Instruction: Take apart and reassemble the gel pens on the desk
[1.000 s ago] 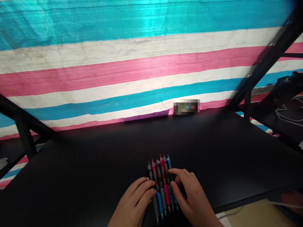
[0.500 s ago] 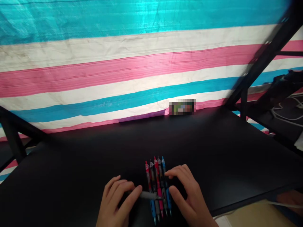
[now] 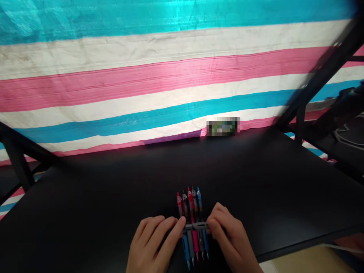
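Observation:
A grey pen lies crosswise above a row of click pens. My left hand pinches its left end between thumb and fingers. At the other end, the thumb and forefinger of my right hand are closed on it. The row holds several pens side by side, pointing away from me, with blue, grey and pink grips and red, dark and blue tops. Whether the crosswise pen touches those beneath it, I cannot tell.
The pens lie near the front of a black table. A striped tarp hangs behind it. A small pixelated object stands at the back edge. Dark metal frame bars rise at both sides, and cables show at far right.
My right hand has closed on the right end of the grey pen. My left hand has shifted right, and the pen has moved up the row and lies more level across it.

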`<state>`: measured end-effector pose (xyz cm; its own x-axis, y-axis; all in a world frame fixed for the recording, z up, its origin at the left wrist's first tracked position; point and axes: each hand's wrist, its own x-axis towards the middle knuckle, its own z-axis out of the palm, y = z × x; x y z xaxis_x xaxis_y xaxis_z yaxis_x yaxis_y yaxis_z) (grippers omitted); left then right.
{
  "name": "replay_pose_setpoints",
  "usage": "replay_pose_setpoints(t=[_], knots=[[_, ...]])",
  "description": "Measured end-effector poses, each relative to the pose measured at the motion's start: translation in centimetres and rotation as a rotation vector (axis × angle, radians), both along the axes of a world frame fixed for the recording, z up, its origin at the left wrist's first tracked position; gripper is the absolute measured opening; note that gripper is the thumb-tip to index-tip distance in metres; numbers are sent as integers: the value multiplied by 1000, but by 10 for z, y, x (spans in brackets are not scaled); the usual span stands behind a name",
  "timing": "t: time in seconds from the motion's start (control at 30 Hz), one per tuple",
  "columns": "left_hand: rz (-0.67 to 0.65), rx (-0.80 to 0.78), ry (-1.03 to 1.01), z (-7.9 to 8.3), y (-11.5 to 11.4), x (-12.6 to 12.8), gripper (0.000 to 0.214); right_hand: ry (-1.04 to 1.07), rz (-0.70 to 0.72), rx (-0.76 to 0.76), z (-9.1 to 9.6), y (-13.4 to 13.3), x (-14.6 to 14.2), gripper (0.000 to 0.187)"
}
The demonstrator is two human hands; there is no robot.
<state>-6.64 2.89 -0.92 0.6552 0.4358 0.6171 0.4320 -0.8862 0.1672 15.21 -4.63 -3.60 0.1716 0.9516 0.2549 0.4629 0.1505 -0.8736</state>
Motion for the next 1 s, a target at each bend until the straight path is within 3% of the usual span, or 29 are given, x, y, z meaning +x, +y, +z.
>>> replay_pose_setpoints(t=[0.17, 0.33, 0.6, 1.0], knots=[[8, -4, -15, -4, 1, -3, 27, 19, -23, -15, -5, 0, 0, 49], [15, -113, 1, -8, 0, -6, 25, -72, 52, 0, -5, 1, 2, 44], [-11, -268, -48, -2, -1, 2, 25, -6, 30, 18, -5, -6, -1, 50], [92, -251, -71, 2, -2, 14, 33, 23, 8, 62, -7, -5, -1, 49]])
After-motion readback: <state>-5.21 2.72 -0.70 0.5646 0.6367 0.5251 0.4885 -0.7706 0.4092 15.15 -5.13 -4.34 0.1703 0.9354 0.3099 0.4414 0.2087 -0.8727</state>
